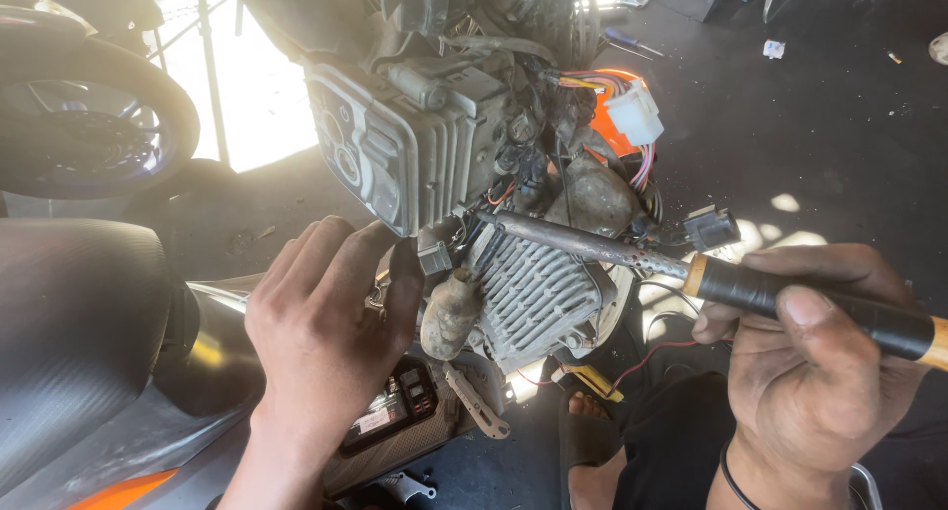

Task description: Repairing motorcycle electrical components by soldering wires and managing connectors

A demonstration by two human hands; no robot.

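My right hand (810, 357) grips the taped wooden handle of a soldering iron (612, 248), whose long metal shaft points left and ends at a small grey connector (434, 256) under a finned grey engine part (405, 140). The fingertips of my left hand (326, 322) pinch that connector and its short wires. Just below sit a ribbed metal cover (538, 293) and a dirty rubber boot (451, 313). A white plug (635, 112) with coloured wires hangs above the iron's shaft, and a black plug (711, 227) lies beside it.
A motorcycle wheel (89, 125) stands at the upper left and a black seat (69, 322) at the lower left. A small black box with a label (390, 411) lies under my left wrist. My sandalled foot (592, 441) rests on the dark floor; tools lie at the far top right.
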